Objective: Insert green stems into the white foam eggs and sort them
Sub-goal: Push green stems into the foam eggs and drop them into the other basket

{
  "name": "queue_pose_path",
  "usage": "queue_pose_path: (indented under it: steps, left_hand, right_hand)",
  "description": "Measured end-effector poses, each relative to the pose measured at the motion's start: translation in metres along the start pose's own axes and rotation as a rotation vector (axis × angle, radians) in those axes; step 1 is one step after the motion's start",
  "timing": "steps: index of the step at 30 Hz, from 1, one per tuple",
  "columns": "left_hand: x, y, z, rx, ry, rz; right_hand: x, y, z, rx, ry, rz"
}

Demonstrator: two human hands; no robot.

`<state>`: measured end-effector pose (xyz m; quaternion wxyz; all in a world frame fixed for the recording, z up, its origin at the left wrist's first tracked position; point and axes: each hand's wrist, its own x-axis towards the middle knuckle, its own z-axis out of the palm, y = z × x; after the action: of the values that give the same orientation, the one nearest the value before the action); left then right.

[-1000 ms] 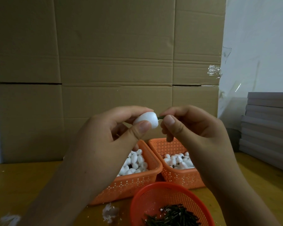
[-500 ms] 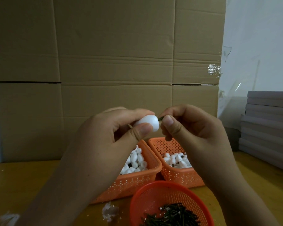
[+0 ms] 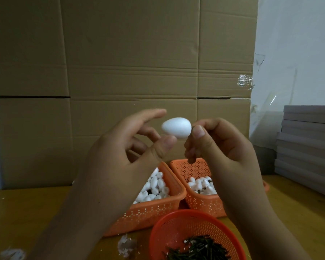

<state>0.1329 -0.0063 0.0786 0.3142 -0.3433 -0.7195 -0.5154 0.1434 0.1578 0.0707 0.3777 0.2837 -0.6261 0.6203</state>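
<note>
Three orange plastic baskets stand on the yellow-brown wooden desk (image 3: 36, 212); two are rectangular with perforated walls, the left basket (image 3: 152, 212) heaped with smooth white foam eggs (image 3: 154, 186), the right basket (image 3: 201, 203) touching it at the near corner and holding eggs with dark stems among them; the third, a round mesh basket (image 3: 178, 228) nearest the camera, holds a loose pile of short dark green stems (image 3: 199, 248). One more foam egg (image 3: 176, 127), matte and finely grained, is held in the air above the baskets, lying sideways with its narrower end toward the right hand (image 3: 223, 147); that hand's thumb and forefinger are pinched together at the egg's end, on what looks like a stem tip, though the stem itself is almost hidden. The left hand (image 3: 116, 162) is spread, its fingers (image 3: 150, 115) apart and extended; the thumb tip lies just under the egg, contact unclear. Half a second ago the left thumb and forefinger clasped the egg; now they have let go and the egg hangs from the right hand's pinch alone. Two scraps of white fluff (image 3: 126, 246) lie on the desk; a wall of corrugated cardboard (image 3: 129, 62) stands behind, and a stack of flat grey boards (image 3: 308, 143) at right.
</note>
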Motion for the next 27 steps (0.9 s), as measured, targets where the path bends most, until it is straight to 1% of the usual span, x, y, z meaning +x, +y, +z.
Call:
queue_pose_path:
  steps: [4, 6, 10, 17, 20, 25, 27]
  left_hand:
    - [0.001, -0.003, -0.006, -0.031, 0.101, 0.011]
    - [0.001, -0.001, -0.007, -0.036, 0.124, 0.013]
    - [0.0, -0.001, -0.006, -0.021, 0.121, 0.004]
    - [0.0, 0.001, -0.004, -0.009, 0.112, -0.005]
    - [0.0, 0.002, -0.003, -0.022, 0.058, -0.031]
    - [-0.003, 0.005, 0.003, 0.002, -0.182, -0.08]
    - [-0.004, 0.005, 0.005, -0.003, -0.208, -0.061]
  right_hand:
    - [0.002, 0.0, -0.002, -0.006, 0.043, 0.025]
    - [0.002, 0.001, -0.003, 0.002, 0.062, 0.036]
    - [0.001, 0.003, -0.002, -0.013, 0.066, 0.032]
    - [0.0, 0.004, -0.006, -0.117, 0.111, -0.043]
    - [0.0, 0.003, -0.007, -0.111, 0.116, -0.032]
    - [-0.001, 0.0, -0.003, -0.044, 0.078, -0.005]
    - [-0.001, -0.001, -0.002, -0.02, 0.062, 0.006]
